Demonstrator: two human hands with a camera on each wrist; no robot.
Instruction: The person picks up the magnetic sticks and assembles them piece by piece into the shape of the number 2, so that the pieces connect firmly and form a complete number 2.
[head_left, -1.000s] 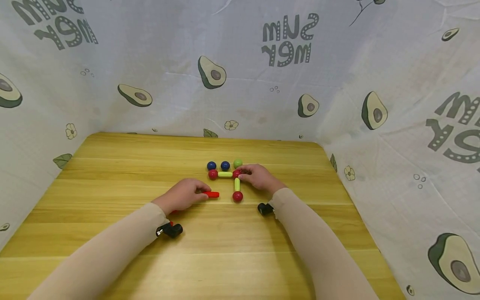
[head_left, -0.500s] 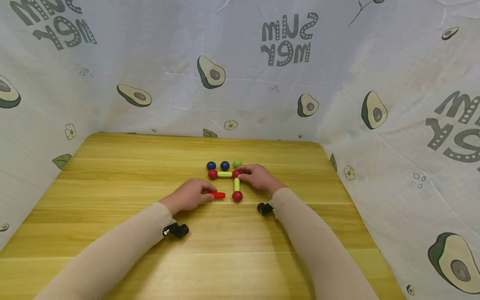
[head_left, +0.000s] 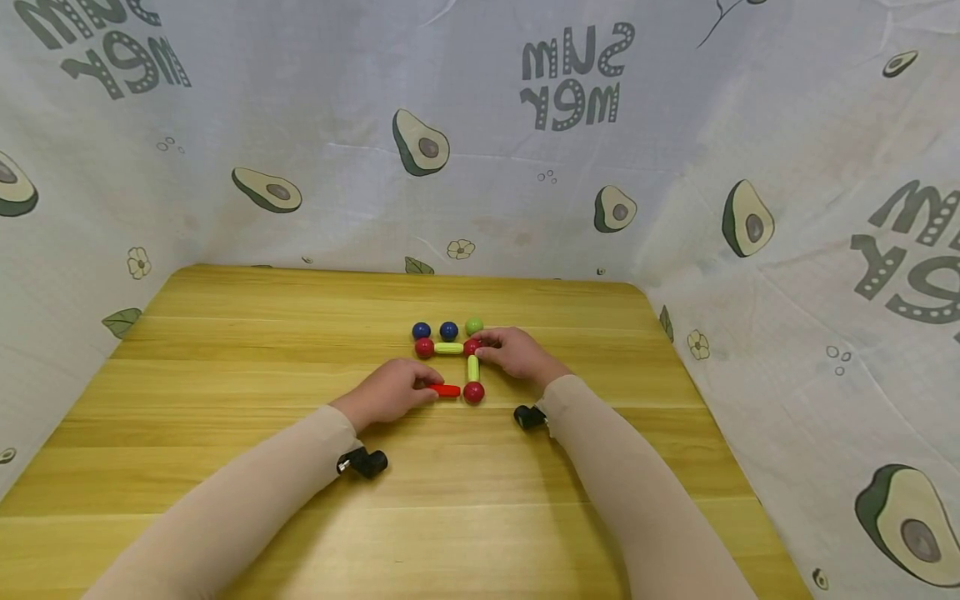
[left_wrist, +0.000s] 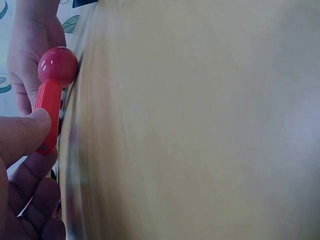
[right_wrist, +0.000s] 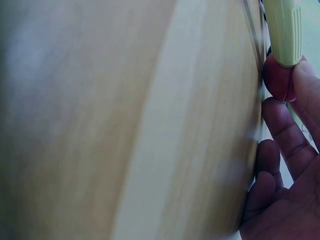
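My left hand point(head_left: 392, 390) pinches a red ribbed rod point(head_left: 448, 391) between thumb and fingers. The rod's far end sits right at the near red ball point(head_left: 473, 392), and the left wrist view shows them overlapping. With thumb and finger, my right hand point(head_left: 517, 353) pinches the corner red ball point(right_wrist: 278, 76). From that ball one yellow-green rod point(head_left: 449, 348) runs left to another red ball point(head_left: 424, 347). A second yellow-green rod point(head_left: 473, 369) runs toward me to the near red ball. Part of the corner ball is hidden behind my right fingers.
Just behind the rods stand two blue balls point(head_left: 422, 331) and a light green ball point(head_left: 474, 326). All lie on a wood-grain table point(head_left: 247, 333). A white cloth point(head_left: 330, 150) printed with avocados hangs round its back and sides.
My left hand has moved right with the red rod, bringing its end up to the near red ball. My right hand has stayed at the corner ball.
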